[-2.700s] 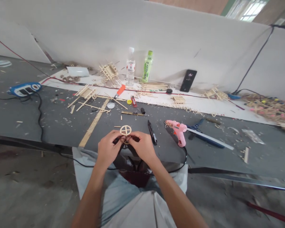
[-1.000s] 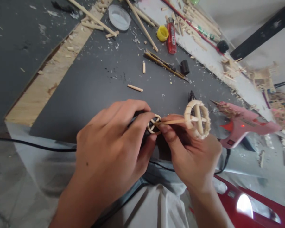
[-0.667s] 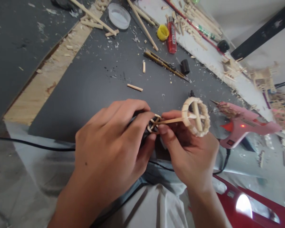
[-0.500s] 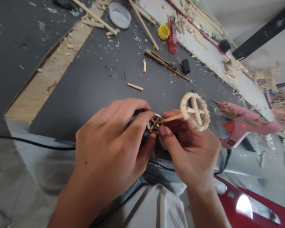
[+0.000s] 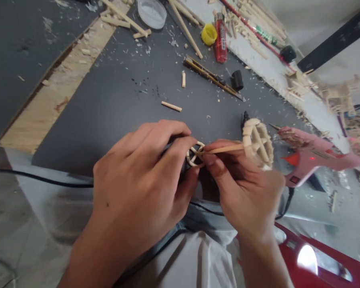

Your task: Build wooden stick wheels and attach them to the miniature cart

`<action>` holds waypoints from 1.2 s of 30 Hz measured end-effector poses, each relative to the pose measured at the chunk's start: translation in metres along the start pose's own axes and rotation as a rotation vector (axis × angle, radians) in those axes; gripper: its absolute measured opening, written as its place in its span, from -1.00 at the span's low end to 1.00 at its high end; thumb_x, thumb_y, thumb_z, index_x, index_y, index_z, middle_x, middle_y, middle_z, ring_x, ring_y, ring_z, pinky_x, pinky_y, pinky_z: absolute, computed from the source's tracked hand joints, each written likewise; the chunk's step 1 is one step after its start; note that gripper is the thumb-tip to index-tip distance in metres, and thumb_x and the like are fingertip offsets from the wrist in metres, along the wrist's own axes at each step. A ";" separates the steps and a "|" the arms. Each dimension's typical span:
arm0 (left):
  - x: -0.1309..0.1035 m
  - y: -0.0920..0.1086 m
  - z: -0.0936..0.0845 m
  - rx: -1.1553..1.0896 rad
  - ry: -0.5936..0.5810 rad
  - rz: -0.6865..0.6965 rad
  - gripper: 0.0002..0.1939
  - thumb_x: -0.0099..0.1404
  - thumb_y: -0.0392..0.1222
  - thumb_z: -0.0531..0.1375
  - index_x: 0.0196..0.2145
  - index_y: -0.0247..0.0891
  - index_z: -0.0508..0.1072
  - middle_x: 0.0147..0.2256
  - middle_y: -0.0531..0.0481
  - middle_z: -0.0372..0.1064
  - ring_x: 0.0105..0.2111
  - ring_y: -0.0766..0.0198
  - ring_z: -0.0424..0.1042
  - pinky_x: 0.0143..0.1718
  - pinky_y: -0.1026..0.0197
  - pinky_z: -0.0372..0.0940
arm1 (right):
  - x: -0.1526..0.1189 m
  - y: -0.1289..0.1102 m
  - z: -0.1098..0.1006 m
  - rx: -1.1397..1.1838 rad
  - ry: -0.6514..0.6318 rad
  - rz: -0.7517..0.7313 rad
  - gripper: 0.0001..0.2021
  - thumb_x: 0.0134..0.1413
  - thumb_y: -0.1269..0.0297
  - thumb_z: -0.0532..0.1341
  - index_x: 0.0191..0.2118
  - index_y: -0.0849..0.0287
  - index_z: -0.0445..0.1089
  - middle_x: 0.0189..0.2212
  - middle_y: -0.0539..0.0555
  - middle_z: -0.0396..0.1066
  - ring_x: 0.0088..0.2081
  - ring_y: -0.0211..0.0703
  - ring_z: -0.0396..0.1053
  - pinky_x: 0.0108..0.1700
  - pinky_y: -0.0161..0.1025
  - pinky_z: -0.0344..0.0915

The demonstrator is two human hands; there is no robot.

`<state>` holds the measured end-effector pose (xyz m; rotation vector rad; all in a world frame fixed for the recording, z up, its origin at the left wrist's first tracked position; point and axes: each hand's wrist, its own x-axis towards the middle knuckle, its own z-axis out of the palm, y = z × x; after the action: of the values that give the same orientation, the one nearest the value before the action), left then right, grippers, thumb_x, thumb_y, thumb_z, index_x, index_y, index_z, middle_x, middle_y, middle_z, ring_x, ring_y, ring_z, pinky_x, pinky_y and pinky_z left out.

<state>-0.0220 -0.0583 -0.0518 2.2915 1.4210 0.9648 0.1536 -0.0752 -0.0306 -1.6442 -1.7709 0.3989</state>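
Observation:
My left hand (image 5: 147,180) pinches a small spoked wooden wheel (image 5: 193,155) by its left rim, between thumb and index finger. A thin wooden stick (image 5: 225,150) runs from the small wheel's middle to a larger spoked wooden wheel (image 5: 258,144). Thumb and fingers of my right hand (image 5: 243,184) are closed on the stick close to the small wheel. The larger wheel stands above my right knuckles, its face turned to the right. Both hands are near the front edge of the grey work surface (image 5: 114,116). My fingers hide part of the small wheel.
To the right lies a pink glue gun (image 5: 315,150) with a lit red light. A craft knife (image 5: 213,78), black cap (image 5: 237,80), red lighter (image 5: 220,38) and yellow cap (image 5: 209,34) lie beyond my hands. Short stick pieces (image 5: 171,106) and shavings are scattered about.
The larger wheel has turned and shifted to the right, so its face now points more to the right. My right hand has moved slightly right. Both hands keep their hold.

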 end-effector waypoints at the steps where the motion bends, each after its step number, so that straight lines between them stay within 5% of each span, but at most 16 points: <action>1: 0.000 0.000 0.000 0.000 0.002 0.000 -0.72 0.45 -0.19 0.13 0.06 -0.12 0.50 0.10 -0.05 0.54 0.04 -0.05 0.55 -0.06 -0.11 0.45 | 0.000 0.000 0.000 -0.010 0.001 -0.002 -0.88 0.31 0.37 0.31 -0.16 0.01 0.61 -0.30 -0.06 0.58 -0.31 -0.24 0.51 -0.22 -0.29 0.45; 21: 0.000 0.001 0.000 0.016 -0.015 -0.020 -0.73 0.45 -0.17 0.12 0.02 -0.08 0.53 0.10 -0.05 0.54 0.03 -0.07 0.55 -0.04 -0.15 0.49 | 0.004 -0.001 -0.001 -0.126 -0.024 -0.157 -0.82 0.31 0.42 0.27 -0.17 0.00 0.60 -0.24 0.01 0.58 -0.17 -0.15 0.51 -0.02 -0.19 0.46; 36: 0.001 0.000 0.000 0.030 -0.012 -0.008 -0.78 0.43 -0.15 0.14 -0.02 -0.05 0.49 0.08 -0.02 0.54 0.00 -0.03 0.54 -0.10 -0.09 0.46 | 0.006 -0.003 -0.001 -0.125 -0.056 -0.146 -0.82 0.34 0.45 0.23 -0.19 0.05 0.57 -0.22 0.02 0.58 -0.14 -0.15 0.52 -0.08 -0.22 0.45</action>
<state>-0.0224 -0.0576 -0.0515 2.3071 1.4482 0.9317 0.1525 -0.0704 -0.0266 -1.5891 -1.9786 0.2753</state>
